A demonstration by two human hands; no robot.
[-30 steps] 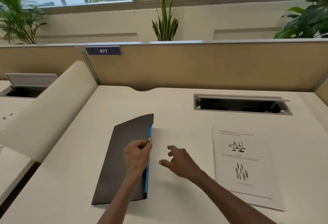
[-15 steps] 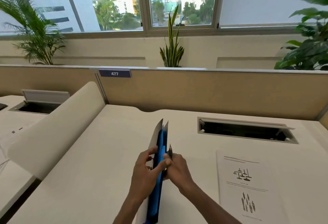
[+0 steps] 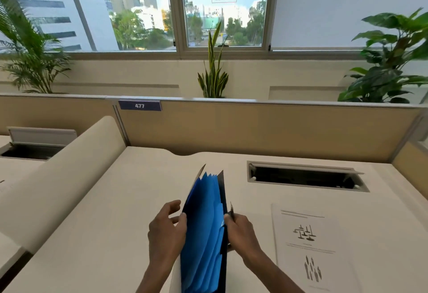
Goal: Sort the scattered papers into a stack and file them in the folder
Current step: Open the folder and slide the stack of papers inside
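Both hands' fingers grasp the folder: left hand point(image 3: 167, 230) on its pale cover, right hand point(image 3: 240, 227) pinching the dark one. The folder point(image 3: 206, 227), shut half a second ago, now fans blue pockets above the cream desk point(image 3: 104, 234). Right of the fingers lies a printed paper point(image 3: 308, 241) (text unreadable). Beyond, the partition label point(image 3: 139, 105) reads "477".

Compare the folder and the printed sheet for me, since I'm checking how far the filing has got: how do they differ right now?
The expanding folder stands upright on the desk, while the printed sheet lies flat. The folder is held open, the left hand and right hand each having a grip on one cover; nothing touches the sheet. The folder shows blue dividers between dark covers; the sheet is white with dark print. Both rest on the same desk.
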